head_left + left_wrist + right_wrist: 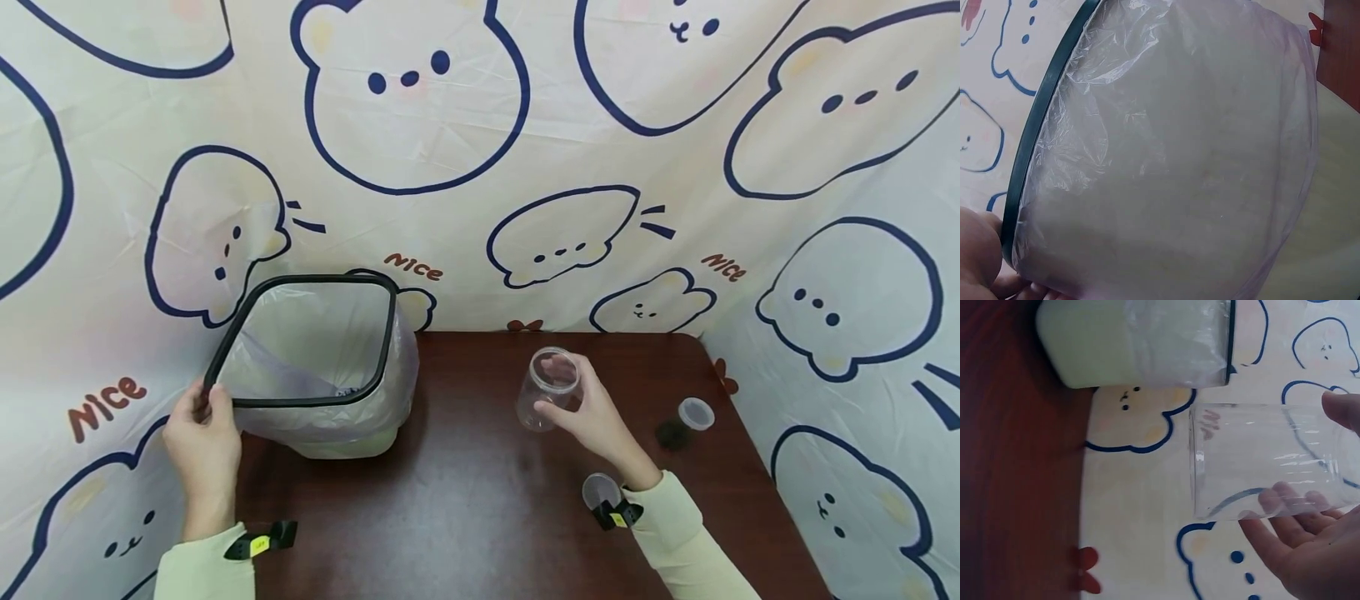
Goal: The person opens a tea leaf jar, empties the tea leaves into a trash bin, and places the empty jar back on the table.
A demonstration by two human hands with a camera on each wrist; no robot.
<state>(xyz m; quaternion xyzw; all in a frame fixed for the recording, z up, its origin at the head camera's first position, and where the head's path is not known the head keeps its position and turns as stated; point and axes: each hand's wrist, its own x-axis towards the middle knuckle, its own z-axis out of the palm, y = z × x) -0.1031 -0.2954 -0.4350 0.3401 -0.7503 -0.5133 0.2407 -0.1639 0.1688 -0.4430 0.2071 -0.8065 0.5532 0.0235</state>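
My left hand (204,450) grips the front left corner of the black rim of a trash bin (352,442), thumb on top. A thin translucent bag (1166,156) lines the pale bin and hangs over its outside, as the left wrist view shows up close. To the right, my right hand (600,417) holds a clear plastic jar (536,408), thumb on one side and fingers round the other. The jar is see-through with nothing visible in it, and its round mouth faces up in the head view. In the right wrist view the jar (1260,462) shows its smooth wall.
Beside my right wrist lies a clear round lid (600,490), partly behind the wrist strap. Farther right on the brown table (465,517) are a small whitish cup (696,413) and a dark green clump (672,434). A cartoon-printed cloth (450,225) rises behind the table.
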